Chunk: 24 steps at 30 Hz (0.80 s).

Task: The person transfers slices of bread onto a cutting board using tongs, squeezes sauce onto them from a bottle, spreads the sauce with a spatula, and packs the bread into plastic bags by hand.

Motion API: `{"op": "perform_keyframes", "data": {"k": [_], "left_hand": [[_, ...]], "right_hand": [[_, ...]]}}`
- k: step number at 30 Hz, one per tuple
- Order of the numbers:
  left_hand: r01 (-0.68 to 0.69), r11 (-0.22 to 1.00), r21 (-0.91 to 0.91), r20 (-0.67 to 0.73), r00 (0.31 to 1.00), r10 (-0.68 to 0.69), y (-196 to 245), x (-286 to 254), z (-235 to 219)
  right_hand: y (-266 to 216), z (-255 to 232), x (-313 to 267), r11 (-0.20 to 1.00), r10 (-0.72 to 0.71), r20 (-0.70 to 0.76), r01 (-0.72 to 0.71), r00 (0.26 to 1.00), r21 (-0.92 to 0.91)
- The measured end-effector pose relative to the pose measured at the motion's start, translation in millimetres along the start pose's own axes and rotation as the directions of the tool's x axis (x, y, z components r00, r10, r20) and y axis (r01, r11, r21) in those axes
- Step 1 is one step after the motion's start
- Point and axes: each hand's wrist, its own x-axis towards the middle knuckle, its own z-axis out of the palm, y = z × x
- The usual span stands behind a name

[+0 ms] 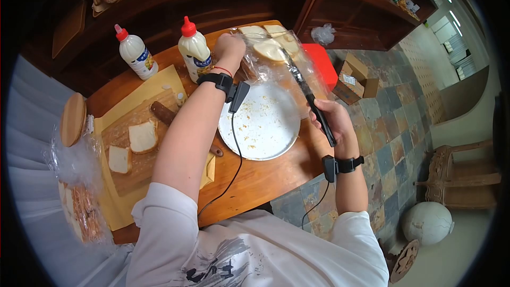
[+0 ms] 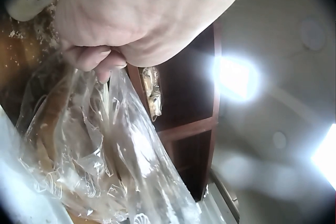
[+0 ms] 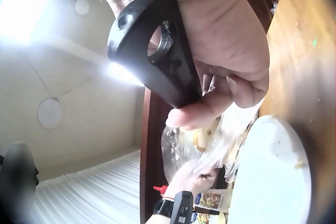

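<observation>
My left hand (image 1: 230, 49) pinches the gathered edge of a clear plastic bag (image 2: 105, 140), which hangs in folds below the fingers in the left wrist view. Several bread slices (image 1: 254, 31) lie under or behind the plastic at the far end of the table. One pale, smooth-topped slice (image 1: 269, 50) is nearest, with the blade tip overlapping it. My right hand (image 1: 334, 119) grips the black handle (image 3: 157, 50) of a long knife (image 1: 300, 81), its blade pointing away across the plastic. Below the bag sits a round white tray (image 1: 260, 122) scattered with crumbs.
Two red-capped squeeze bottles (image 1: 139, 56) stand at the back left. A cutting board (image 1: 119, 143) holds two bread slices (image 1: 143, 137) and a brown-handled tool (image 1: 162, 112). Bagged bread (image 1: 79, 210) lies at the left edge. A red object (image 1: 320, 66) and cardboard box (image 1: 355, 79) are at right.
</observation>
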Motion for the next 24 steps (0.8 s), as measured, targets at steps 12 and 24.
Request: {"op": "perform_keyframes", "data": {"k": [12,24], "left_hand": [[-0.069,0.997,-0.019,-0.132,0.989,0.066,24,-34,-17],[-0.105,0.991,-0.078,0.061,0.992,0.110,7,-85,-5]], "right_hand": [[31,-35,-100,0.998,-0.017,-0.046,0.014,0.999,-0.053],[68,-49,-218,0.987,-0.149,-0.341,0.160,0.928,0.004]]}}
